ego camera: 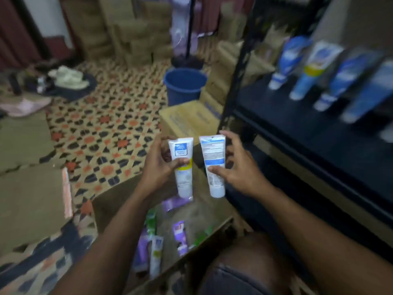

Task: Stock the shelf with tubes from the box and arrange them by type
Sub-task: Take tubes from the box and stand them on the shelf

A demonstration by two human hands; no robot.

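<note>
Above the open box (170, 220), in the head view, the person holds two white tubes up side by side, caps pointing down. The left hand (161, 165) is clamped on the yellow-banded tube (182, 167), thumb across its front and fingers behind, with the printed front facing the camera. The right hand (236, 169) is clamped on the blue-banded tube (214, 165), whose back panel of small print faces the camera. The two tubes are just beside each other and not touching. Below them, purple, green and white tubes lie loose in the bottom of the box.

To the right stands the dark shelf (297, 116), where a row of tubes (308, 71) already stands on its caps: several blue ones and one with a yellow band. That part of the view is blurred, so the labels cannot be read.

The step in hand looks like the carry from box to shelf, or a check of the two types before placing. Next, each tube would need to go cap-down beside its own kind, the yellow-banded one by its match, without knocking over the tubes already standing.
</note>
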